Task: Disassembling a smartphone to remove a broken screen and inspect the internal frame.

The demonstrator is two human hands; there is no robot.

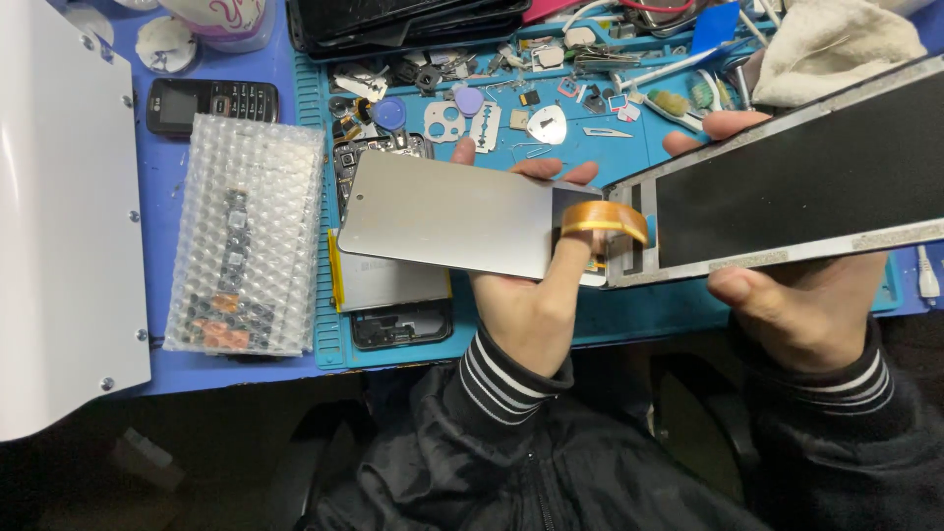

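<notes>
the left hand point(526, 305) is holding a metal panel point(447, 211) over the work mat point(590, 305), and the right hand point(801, 305) is holding a screen panel point(796, 182) just to its right; a flex ribbon point(605, 218) is looping between the two. under the metal panel an opened phone point(393, 295) is lying on the mat. left of the mat a bubble-wrap bag point(246, 236) is lying, a keypad phone point(211, 101) behind it. small parts point(492, 108) are lying scattered at the mat's far side.

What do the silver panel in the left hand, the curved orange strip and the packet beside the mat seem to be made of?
Silver panel: probably metal backing, matt grey with a soft, even sheen. Orange strip: likely a flexible film ribbon, glossy amber, bent in a loop. Packet: clear plastic bubble wrap, with rows of small air pockets.
</notes>
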